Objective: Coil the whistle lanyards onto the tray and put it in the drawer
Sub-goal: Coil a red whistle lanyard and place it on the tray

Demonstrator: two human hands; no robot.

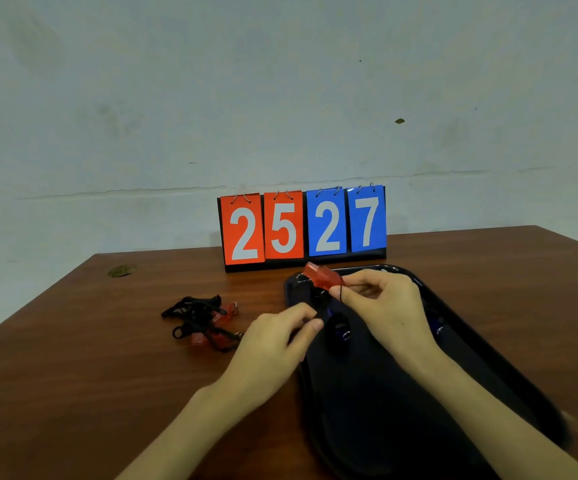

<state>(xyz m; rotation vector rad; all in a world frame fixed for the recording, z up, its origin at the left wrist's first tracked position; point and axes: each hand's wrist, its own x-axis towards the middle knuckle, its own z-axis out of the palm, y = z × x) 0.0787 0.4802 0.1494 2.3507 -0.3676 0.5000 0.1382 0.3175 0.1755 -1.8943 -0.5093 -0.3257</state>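
Head view: both hands work over the far end of the tray [377, 417], which lies on the table [107, 341] to our right.

Right hand [381, 299]: fingers curled, thumb and fingertips pinching the red whistle [322, 277], lifted just above the tray's far rim. We judge the whistle is held up so that its cord [340, 293] hangs free for winding.

Left hand [273, 341]: thumb and forefinger pinched together on the dark cord near the tray's left edge, below the whistle. The cord runs between the two hands; against the black tray we cannot follow its full path, nor count any turns made.

Step in hand, as we judge it: coiling this one lanyard before setting it down.

Tray contents: a blue whistle [341, 329] with its dark cord bunched round it, just beside the left thumb; a second blue piece [437, 325] near the right edge, mostly hidden behind the right wrist. The near half of the tray shows nothing we can make out.

Off the tray: a pile [204, 323] of black cords and red whistles, loose and tangled, on the table left of the left hand. We take these as not yet coiled.

A scoreboard [303, 226] reading 25 27 stands behind the tray. No drawer is in view.
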